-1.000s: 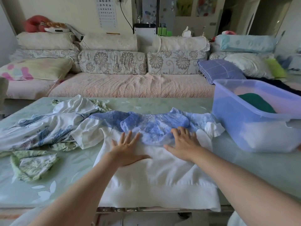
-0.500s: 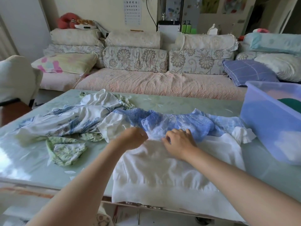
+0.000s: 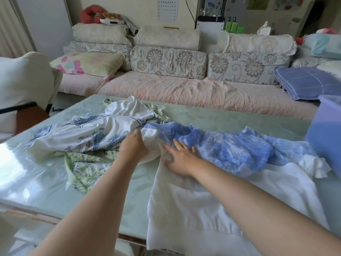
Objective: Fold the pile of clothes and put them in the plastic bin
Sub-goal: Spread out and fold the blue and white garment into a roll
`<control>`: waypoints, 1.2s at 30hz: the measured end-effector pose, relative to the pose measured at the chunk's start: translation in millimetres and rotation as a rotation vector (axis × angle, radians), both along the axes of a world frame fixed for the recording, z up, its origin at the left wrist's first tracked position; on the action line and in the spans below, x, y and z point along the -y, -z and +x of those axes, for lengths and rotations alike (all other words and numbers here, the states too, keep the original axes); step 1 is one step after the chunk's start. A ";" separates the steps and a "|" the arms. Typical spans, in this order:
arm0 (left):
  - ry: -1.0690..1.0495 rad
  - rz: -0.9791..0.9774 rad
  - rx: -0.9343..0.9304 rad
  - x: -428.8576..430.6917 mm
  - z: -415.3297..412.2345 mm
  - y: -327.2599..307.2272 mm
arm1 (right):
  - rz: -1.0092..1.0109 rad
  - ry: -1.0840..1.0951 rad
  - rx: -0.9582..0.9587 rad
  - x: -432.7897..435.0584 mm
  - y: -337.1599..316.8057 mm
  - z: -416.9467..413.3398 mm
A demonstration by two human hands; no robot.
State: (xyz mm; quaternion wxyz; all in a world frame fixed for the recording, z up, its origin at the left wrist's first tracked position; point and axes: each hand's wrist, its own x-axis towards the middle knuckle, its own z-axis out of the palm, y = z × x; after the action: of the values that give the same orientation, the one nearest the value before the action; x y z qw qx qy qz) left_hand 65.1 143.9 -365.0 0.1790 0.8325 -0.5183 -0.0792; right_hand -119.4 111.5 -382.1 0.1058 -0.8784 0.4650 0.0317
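White cotton with a mottled blue chest and shoulders makes up the garment (image 3: 203,196) spread flat before me on the pale green glossy table (image 3: 212,119), its hem hanging over the near edge. My left grip (image 3: 133,147) is clenched on the garment's bunched white sleeve (image 3: 150,145) at its left shoulder, thumb up, with the fingers buried in the cloth so I cannot see them. My right grip (image 3: 181,160) is released: the fingers are straight and spread, pressing flat on the white cloth just below the blue part, close beside the left grip but not touching it. To the left, a crumpled white garment with blue flower print (image 3: 83,133) lies in a heap, and its near end meets the sleeve that I am grasping. A green leaf-print cloth (image 3: 83,170) lies half under that heap, one part showing at the near side and another at the far side. The translucent blue plastic bin (image 3: 324,137) stands on the table at the far right, well apart from both grips; only its left wall and a corner of its rim show, and I cannot tell what is inside. Beyond the table runs a pink quilted sofa (image 3: 184,89) with flowered back cushions, and a purple checked pillow (image 3: 304,83) lies at its right end.
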 end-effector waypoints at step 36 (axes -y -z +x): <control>-0.141 -0.443 -0.432 -3.8 15.6 -78.2 | -0.162 0.118 0.542 24.1 -22.2 38.6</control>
State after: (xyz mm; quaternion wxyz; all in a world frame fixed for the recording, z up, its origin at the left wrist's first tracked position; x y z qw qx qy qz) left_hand 80.7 147.7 -286.8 0.4670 0.7710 -0.4139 -0.1269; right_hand -80.8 87.4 -359.8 0.1572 -0.8319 0.4711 -0.2476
